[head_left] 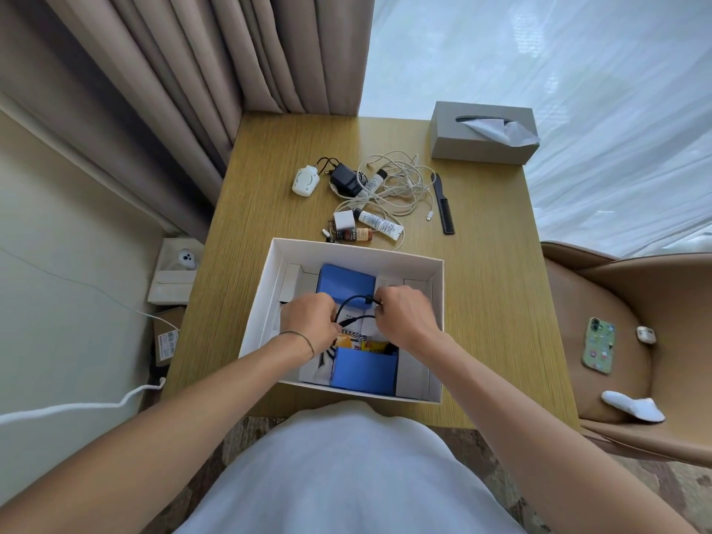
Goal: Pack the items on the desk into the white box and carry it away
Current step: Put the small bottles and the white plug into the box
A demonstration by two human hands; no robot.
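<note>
A: While the white box (266, 298) is sitting open at the near edge of the table (489, 302), what are the hands doing in it?

B: Both are working inside it. The left hand (308, 316) and the right hand (404, 316) are each pinching a black cable (352, 302), which is looping between them above the things already packed: a blue case (345, 281) at the far side, a blue box (364, 370) at the near side, and some yellow packets (370, 345) between. So both grips are closing on that one cable.

A: Which step would you say this is?

B: Packing, about midway, I am judging. The cable is being coiled or tucked down, and a good deal is waiting outside the box.

A: What is waiting?

B: Just beyond the far wall a white plug (344, 221), a small brown bottle (356, 235) and a white tube (379, 224) are lying. Farther off, a tangle of white cables (400, 186) is lying around a second tube (371, 183), with a black adapter (345, 179) and a white round device (306, 181) to its left and a black comb (443, 206) to its right. A grey tissue box (481, 134) is standing at the far corner.

A: And the next move?

B: Probably letting the cable settle, then reaching over the far wall. The white tangle is likely going to drag its neighbours, so gathering it first seems wise.
</note>
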